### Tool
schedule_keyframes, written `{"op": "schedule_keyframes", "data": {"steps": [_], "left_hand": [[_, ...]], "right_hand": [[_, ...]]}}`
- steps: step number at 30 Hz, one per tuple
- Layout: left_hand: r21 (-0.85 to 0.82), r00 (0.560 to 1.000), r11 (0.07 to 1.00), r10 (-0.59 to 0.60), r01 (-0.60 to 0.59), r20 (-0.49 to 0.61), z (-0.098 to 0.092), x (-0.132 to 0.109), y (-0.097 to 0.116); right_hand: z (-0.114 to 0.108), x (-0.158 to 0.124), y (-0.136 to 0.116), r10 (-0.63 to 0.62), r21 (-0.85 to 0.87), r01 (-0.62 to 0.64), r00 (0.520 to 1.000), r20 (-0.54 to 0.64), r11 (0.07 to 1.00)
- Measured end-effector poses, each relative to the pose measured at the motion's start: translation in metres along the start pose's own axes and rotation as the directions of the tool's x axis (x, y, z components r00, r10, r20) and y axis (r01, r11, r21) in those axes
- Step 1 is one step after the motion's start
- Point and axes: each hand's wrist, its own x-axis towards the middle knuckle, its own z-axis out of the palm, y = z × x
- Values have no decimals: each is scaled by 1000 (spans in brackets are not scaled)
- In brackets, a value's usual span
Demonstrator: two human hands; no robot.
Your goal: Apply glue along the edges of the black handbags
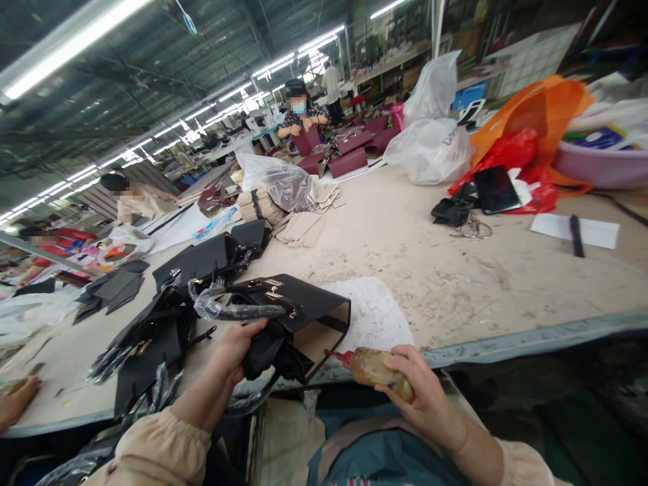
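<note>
My left hand (240, 351) grips the near side of a black handbag (298, 300), which lies on its side at the table's front edge. Its open end faces right and shows a tan inside. Clear plastic wraps the bag's handle (243, 310). In my right hand (420, 388) is a yellowish glue bottle (382, 370), tilted with its red nozzle pointing left, at or close to the bag's lower open edge. Whether the tip touches the edge I cannot tell. A white paper sheet (379, 310) lies partly beneath the bag.
More black bags (162, 331) are piled at left. Tan pieces (304, 228), clear plastic bags (430, 148), a black phone or tablet (496, 189) and a purple basin (602, 165) stand farther back. Another person's hand (17, 401) is at the left edge; a co-worker (304, 115) handles maroon pieces opposite.
</note>
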Motion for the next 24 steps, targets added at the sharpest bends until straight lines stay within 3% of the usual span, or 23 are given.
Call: {"op": "schedule_keyframes", "data": {"steps": [4, 12, 20, 24], "left_hand": [[14, 1000, 1000, -5, 5, -1, 1, 2, 1], [47, 996, 997, 64, -67, 65, 8, 9, 9], [63, 994, 996, 64, -70, 93, 20, 11, 14], [81, 996, 994, 65, -69, 61, 25, 11, 18]], "right_hand": [[3, 0, -1, -12, 18, 11, 1000, 27, 1000], [5, 3, 42, 41, -150, -43, 999, -19, 988], [1, 6, 28, 22, -107, -25, 999, -29, 994], [-3, 7, 35, 25, -138, -28, 999, -24, 990]]}}
